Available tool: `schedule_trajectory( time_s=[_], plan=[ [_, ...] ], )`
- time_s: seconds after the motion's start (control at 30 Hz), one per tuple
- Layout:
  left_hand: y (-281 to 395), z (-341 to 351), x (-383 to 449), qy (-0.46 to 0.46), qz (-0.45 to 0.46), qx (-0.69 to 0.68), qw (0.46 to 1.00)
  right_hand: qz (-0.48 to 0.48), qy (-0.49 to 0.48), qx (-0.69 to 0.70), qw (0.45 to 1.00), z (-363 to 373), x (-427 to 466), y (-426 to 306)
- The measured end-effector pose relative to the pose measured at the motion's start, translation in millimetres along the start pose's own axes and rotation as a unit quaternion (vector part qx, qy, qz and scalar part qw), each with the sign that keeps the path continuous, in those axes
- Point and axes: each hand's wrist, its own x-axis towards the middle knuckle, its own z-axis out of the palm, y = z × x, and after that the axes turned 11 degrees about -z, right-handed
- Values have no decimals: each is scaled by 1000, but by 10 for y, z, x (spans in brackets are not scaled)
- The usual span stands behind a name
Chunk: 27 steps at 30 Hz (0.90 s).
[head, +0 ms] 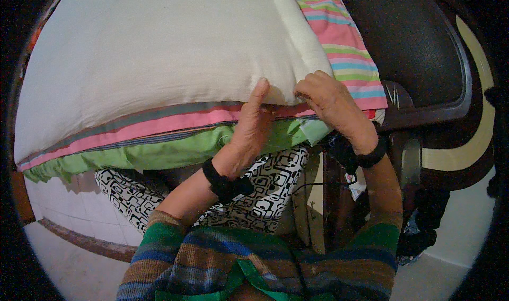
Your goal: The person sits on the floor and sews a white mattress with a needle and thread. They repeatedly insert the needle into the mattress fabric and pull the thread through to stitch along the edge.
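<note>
A large cream cloth pad (179, 38) covers most of the surface before me. Under it lie a striped pink, blue and green cloth (350, 62) and a green cloth (159, 154) with a ruffled edge. My left hand (256, 120) is at the pad's near edge, thumb up on the cream cloth; its fingers are partly hidden. Close to the near right corner, my right hand (328, 98) has its curled fingertips on the cream cloth, and whether they pinch it is unclear. Both wrists wear black bands.
A dark padded headboard or seat panel (405, 42) with a curved cream trim (453, 157) stands on the right. Black-and-white patterned fabric (270, 189) lies below my hands. A thin black cable (318, 184) runs near my right wrist. Dark items (421, 221) are at the lower right.
</note>
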Motion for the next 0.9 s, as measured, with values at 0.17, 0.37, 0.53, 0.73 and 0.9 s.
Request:
schedule_trajectory(
  time_s=[0.17,0.37,0.53,0.73,0.9],
  plan=[
    [-70,96,125,-10,9,44,999,124,9,-69,990,-333,-223,36],
    [-218,183,261,-20,41,-1,999,218,134,57,965,-518,-372,159],
    [-218,255,377,-18,22,-48,998,272,163,180,931,-390,-209,301],
    [-216,268,360,10,27,-47,998,237,149,165,946,-376,-159,364],
    [-214,220,330,30,3,-25,999,200,103,145,964,-365,-88,341]
  ],
)
